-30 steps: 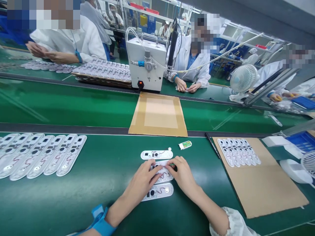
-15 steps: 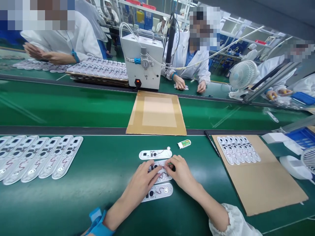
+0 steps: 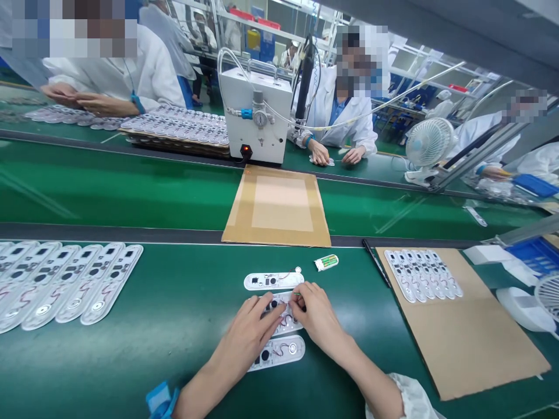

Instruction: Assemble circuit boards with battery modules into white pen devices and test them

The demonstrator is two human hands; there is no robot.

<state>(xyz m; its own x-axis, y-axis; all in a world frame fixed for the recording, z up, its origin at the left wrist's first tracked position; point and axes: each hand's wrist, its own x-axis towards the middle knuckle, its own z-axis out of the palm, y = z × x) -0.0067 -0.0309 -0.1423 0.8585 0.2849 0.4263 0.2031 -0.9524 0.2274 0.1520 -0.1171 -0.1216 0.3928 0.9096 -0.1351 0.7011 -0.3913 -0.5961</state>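
Note:
Between my hands lies a white oblong plastic housing (image 3: pixel 287 323) with a circuit board and thin red and black wires. My left hand (image 3: pixel 247 329) grips it from the left, covering its left end with the fingers. My right hand (image 3: pixel 317 311) pinches at its upper right; a small green bit shows at the fingertips, too hidden to name. Above lies a similar housing (image 3: pixel 266 281) with a small round disc on wires past its top right edge. Nearest me lies another housing (image 3: pixel 286 349) with its round disc seated at the right end.
Several housings (image 3: pixel 111 279) lie in a row at left. On the right, a cardboard sheet (image 3: pixel 463 349) bears more housings (image 3: pixel 421 276), beside a black pen (image 3: pixel 375 263). A green-and-white battery pack (image 3: pixel 326 262) lies ahead. Across the belt (image 3: pixel 131 192), co-workers sit by a machine (image 3: pixel 257 116).
The view has tilted slightly, so the bench appears lower. Both my hands stay at the middle housing, with small finger shifts. The co-worker opposite has brought one hand nearer the other.

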